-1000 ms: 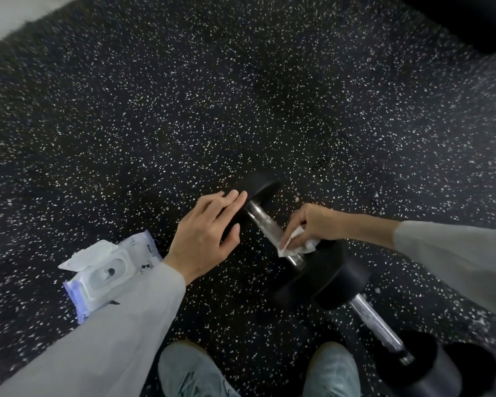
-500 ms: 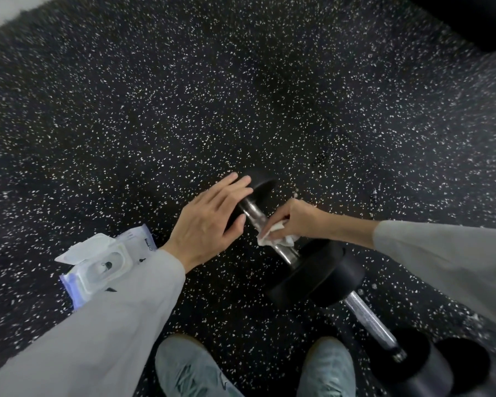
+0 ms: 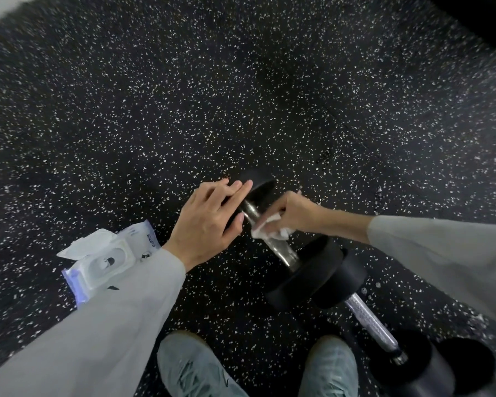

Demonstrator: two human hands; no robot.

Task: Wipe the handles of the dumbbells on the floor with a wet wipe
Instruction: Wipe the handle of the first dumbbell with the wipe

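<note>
Right hand (image 3: 291, 214) pinches crumpled white wet wipe (image 3: 265, 229) around chrome handle (image 3: 272, 239) of near dumbbell (image 3: 307, 275), fingers curled. Left hand (image 3: 209, 222) flat, fingers straight together, pressing on far black weight head (image 3: 259, 186) — head half hidden. Second dumbbell (image 3: 370, 318): knurled steel bar, round rubber ends, cut off at lower right of speckled floor (image 3: 241, 96). Wipe pack (image 3: 103, 260), lid open, left. Since earlier frame, wipe moved up handle toward far head.

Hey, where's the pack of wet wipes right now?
In the head view, the wet wipes pack lies on the speckled floor at lower left, lid flipped open, just left of the left sleeve and well left of the dumbbell being wiped.
</note>
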